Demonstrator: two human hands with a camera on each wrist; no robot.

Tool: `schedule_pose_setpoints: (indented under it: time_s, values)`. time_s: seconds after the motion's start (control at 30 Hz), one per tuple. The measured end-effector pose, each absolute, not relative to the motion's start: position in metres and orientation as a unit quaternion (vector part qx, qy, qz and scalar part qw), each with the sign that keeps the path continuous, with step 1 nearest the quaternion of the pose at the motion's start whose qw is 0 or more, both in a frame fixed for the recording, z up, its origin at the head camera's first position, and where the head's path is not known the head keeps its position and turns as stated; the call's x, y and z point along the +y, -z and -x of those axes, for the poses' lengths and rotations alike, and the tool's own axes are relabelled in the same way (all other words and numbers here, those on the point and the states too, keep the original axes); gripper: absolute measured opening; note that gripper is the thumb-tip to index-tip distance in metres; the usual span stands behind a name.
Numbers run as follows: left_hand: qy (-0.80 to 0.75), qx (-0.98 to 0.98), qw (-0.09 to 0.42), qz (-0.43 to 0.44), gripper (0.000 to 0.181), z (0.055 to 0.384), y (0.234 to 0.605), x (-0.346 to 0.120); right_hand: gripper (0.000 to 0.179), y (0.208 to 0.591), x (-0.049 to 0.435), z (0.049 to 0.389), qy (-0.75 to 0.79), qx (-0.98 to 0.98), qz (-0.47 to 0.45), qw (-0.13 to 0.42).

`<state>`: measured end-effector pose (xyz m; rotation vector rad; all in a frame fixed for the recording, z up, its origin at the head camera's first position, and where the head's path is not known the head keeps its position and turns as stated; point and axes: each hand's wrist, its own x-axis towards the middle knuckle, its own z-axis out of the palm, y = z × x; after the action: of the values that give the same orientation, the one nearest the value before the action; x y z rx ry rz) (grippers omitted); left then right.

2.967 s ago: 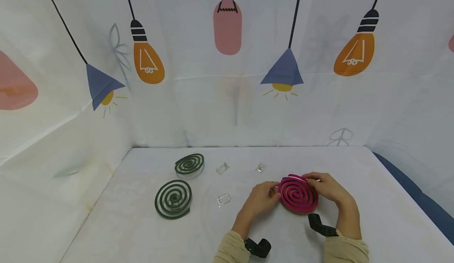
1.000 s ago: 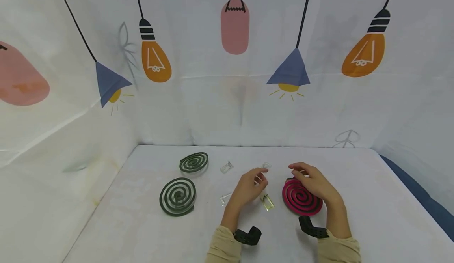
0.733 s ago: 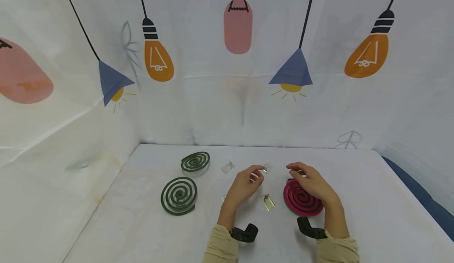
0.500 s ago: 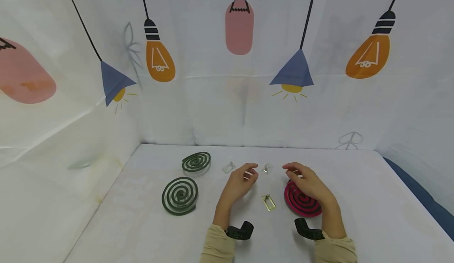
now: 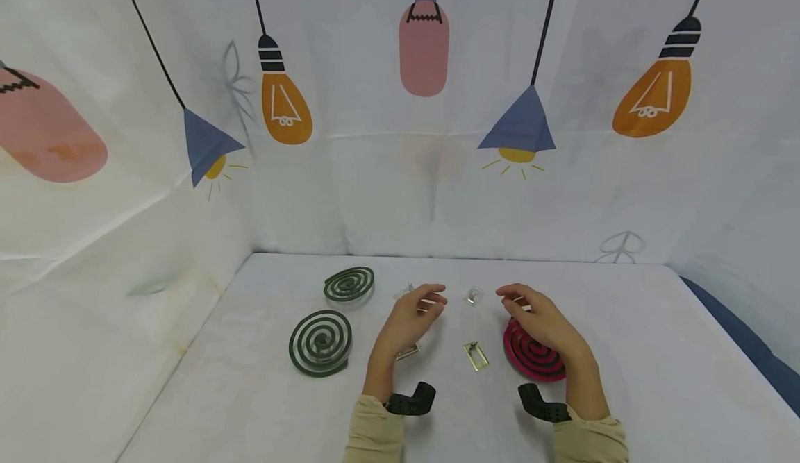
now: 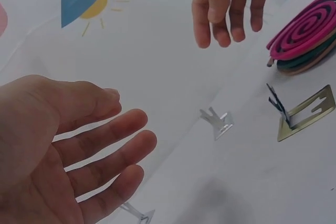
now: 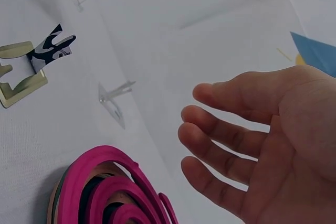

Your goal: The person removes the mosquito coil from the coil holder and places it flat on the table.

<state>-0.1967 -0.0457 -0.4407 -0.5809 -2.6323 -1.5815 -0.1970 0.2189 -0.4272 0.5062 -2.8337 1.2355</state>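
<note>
My left hand [image 5: 414, 312] hovers open over the white table [image 5: 625, 338], fingers relaxed and holding nothing; a small clear metal stand [image 5: 405, 289] lies just beyond its fingertips. My right hand [image 5: 539, 316] is also open and empty, held above the far edge of a pink spiral coil [image 5: 535, 360]. This pink coil [image 6: 307, 29] lies on top of a green one. Between the hands stands a gold metal stand [image 5: 476, 355] with its prong raised [image 6: 304, 113]. Another clear stand [image 5: 473, 295] lies beyond it [image 7: 113, 100].
Two green spiral coils lie to the left, one farther back [image 5: 348, 284] and one nearer [image 5: 321, 343]. A third clear stand [image 5: 407, 352] lies by my left wrist. A printed cloth wall [image 5: 400, 137] rises behind and at both sides.
Both hands have let go of the pink coil, which now lies flat. My left hand has drifted left, away from the gold stand. My right hand stays above the coil.
</note>
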Motion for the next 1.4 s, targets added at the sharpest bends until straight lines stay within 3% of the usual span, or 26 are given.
schedule_pose_setpoints:
  time_s: [0.87,1.4]
  values:
    - [0.532,-0.831,0.103,0.125,0.030,0.188,0.419,-0.095,0.026,0.423,0.197,0.197,-0.428,-0.877,-0.216,0.031]
    - [0.439,-0.886,0.097,0.117,0.034,0.183,0.418,-0.161,0.028,0.429,0.152,0.198,-0.447,-0.855,-0.261,0.009]
